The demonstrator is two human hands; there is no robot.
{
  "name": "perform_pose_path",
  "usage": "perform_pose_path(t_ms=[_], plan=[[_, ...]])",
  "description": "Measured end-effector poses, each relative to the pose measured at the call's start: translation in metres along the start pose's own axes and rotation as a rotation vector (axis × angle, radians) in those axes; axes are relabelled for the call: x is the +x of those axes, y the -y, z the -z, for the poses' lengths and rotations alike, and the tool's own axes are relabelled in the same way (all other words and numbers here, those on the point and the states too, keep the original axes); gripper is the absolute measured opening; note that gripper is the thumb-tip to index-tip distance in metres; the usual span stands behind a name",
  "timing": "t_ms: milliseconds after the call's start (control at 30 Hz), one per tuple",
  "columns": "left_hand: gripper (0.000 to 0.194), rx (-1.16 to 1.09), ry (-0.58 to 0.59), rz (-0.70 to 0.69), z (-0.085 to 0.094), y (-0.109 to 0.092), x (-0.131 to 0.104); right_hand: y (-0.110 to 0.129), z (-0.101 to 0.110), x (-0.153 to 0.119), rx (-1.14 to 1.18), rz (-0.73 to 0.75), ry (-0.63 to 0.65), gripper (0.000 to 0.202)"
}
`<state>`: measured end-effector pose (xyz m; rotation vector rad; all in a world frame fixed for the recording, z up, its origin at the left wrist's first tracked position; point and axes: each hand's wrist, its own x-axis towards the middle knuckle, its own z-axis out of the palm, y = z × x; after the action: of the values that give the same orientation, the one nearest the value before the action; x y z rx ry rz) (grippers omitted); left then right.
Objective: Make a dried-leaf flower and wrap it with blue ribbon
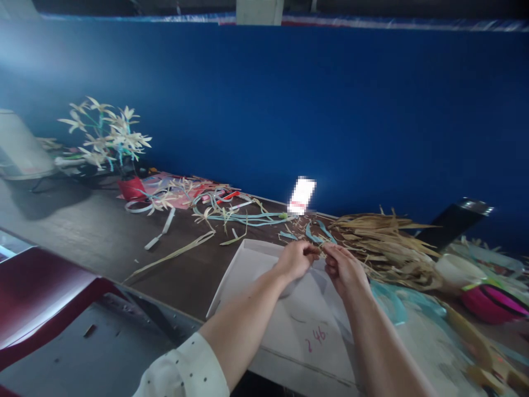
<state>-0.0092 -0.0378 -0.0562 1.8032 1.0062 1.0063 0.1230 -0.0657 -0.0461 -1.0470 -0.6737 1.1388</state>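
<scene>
My left hand [298, 259] and my right hand [346, 269] meet over a white shallow box lid [264, 309]. Both are closed in a pinch, fingertips almost touching. Between them shows a bit of thin straw-coloured strip [321, 251], mostly covered by the fingers and blurred. Handwritten red figures mark the lid's near part. Just beyond my hands lie light-blue strips [320, 231] among small straw-coloured scraps. A heap of dried husks [384, 242] spreads out to the right of my right hand.
At the back left, pale handmade flowers [111, 135] stand in a red pot [132, 189]. Light-blue cords [248, 219] and a red pen [228, 197] lie mid-table. A bright phone screen [302, 196] leans by the blue wall. Right: a dark flask [454, 223] and pink pouch [491, 303].
</scene>
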Motion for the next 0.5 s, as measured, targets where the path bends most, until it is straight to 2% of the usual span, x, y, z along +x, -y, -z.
perform_pose_path(t_ms=[500], plan=[[0.025,-0.087,0.038,0.045,0.0021,-0.007,-0.0035,-0.0003,0.0003,0.0001,-0.05,0.026,-0.041,0.029]])
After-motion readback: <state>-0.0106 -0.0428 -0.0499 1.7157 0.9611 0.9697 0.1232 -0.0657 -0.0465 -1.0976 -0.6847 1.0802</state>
